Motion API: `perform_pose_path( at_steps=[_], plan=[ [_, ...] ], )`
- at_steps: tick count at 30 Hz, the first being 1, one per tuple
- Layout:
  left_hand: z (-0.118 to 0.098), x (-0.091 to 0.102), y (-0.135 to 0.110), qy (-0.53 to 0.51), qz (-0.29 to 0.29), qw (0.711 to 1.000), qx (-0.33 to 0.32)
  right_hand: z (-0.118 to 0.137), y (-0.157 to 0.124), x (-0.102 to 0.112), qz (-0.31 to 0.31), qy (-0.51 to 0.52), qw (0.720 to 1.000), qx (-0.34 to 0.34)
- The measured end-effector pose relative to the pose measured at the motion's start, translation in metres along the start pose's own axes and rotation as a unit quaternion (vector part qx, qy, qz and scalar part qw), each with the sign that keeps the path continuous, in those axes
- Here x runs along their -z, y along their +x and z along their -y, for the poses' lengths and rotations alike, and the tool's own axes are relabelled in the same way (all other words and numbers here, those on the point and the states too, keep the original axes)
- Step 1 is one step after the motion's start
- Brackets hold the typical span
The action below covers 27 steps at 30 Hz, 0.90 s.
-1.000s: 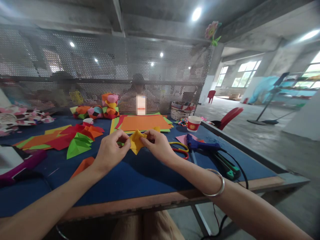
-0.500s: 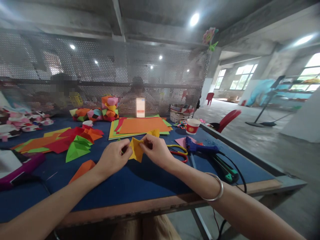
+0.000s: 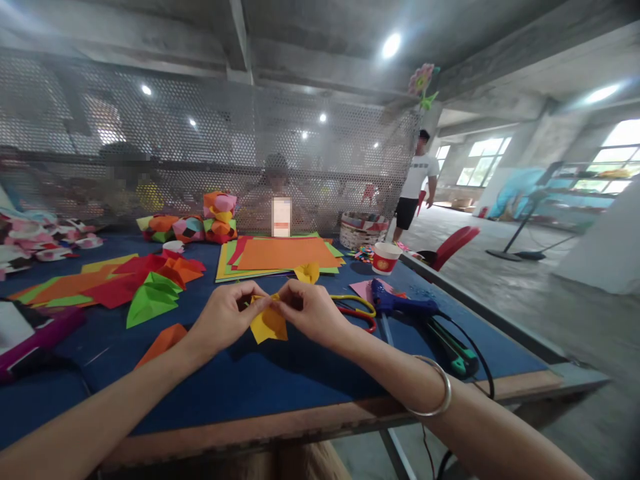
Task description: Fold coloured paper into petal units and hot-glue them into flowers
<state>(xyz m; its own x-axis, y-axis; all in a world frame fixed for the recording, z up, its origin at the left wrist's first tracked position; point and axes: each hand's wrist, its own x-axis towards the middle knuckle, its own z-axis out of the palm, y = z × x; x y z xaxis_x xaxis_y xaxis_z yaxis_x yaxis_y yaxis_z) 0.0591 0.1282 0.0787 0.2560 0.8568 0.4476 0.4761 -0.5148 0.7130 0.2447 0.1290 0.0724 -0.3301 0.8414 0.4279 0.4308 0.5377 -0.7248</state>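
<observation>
Both hands meet over the blue table, pinching a folded yellow paper piece between them. My left hand grips its upper left corner with thumb and fingers closed. My right hand pinches the upper right part, fingers curled; a silver bangle circles that wrist. The paper hangs just below the fingertips, a little above the table. Another small folded yellow piece lies just behind the hands.
A stack of coloured sheets lies behind. Folded green, red and orange papers sit left. Scissors, a blue glue gun, a paper cup and a basket are right. A person stands beyond the mesh screen.
My hands have drawn closer together and lowered slightly, and the yellow paper now hangs below the fingers instead of standing between them. A person has come into view at the back right.
</observation>
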Motion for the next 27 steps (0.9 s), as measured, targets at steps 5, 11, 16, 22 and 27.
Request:
perform_pose_path(
  at_steps=[5, 11, 16, 22, 27],
  plan=[
    [-0.001, 0.002, 0.002, -0.110, 0.009, 0.992, 0.065, 0.001, 0.000, 0.001, -0.021, 0.050, 0.998, -0.008],
    [-0.001, 0.000, 0.001, -0.200, 0.061, 0.972, 0.110, -0.002, 0.000, 0.002, -0.034, 0.078, 0.996, -0.004],
    [-0.002, 0.001, 0.001, -0.210, 0.049, 0.970, 0.111, -0.006, 0.000, 0.001, -0.026, 0.082, 0.996, 0.027],
    [-0.004, 0.002, -0.001, -0.243, 0.039, 0.958, 0.146, -0.008, -0.001, 0.003, -0.035, 0.052, 0.991, 0.117],
    [-0.002, 0.003, -0.002, -0.248, 0.054, 0.954, 0.160, -0.009, -0.002, 0.004, -0.030, 0.008, 0.987, 0.160]
  ],
)
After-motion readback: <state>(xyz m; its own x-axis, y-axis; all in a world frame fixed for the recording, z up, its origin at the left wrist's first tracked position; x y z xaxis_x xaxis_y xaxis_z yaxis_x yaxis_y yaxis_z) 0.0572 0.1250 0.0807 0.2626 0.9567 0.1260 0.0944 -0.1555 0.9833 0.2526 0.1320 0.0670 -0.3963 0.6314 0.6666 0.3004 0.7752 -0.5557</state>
